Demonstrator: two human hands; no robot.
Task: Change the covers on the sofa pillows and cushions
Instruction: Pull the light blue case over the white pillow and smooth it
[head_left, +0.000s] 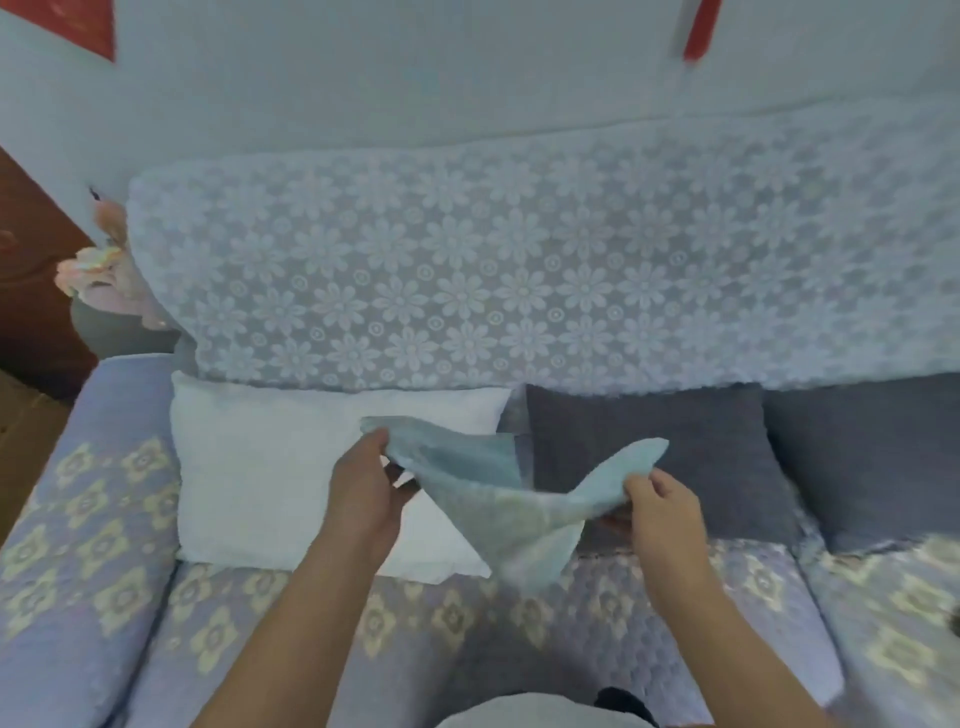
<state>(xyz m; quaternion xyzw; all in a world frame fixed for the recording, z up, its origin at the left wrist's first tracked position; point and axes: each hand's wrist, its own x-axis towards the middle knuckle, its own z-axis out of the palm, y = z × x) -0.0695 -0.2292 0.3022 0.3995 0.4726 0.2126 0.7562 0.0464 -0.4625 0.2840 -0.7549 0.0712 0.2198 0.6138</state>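
Spanning the whole width of the view, the sofa's quilted lilac seat cover with pale yellow flower motifs (104, 545) runs from the left armrest to the right edge, and a white lace throw with a daisy pattern (519, 270) hangs over the backrest above it. Leaning against that backrest are a bare white pillow insert (260, 467) at the left and two dark grey textured cushions (675, 431) to its right, the second only partly in view.

In front of them, held in the air above the seat, is a thin pale blue fabric cover (498, 499), limp and twisted, sagging to a point between the hands. The left hand (363, 493) pinches one upper corner just in front of the white insert; the right hand (665, 509) grips the opposite corner between thumb and curled fingers, in front of the first grey cushion.

My reading is that the cover is being spread out to find its opening before it goes over the white insert. The likely trouble is the twist: if the hands hold a closed edge, not the mouth, the insert will not go in, and the light, slack cloth could slip from a pinch and drop onto the seat.
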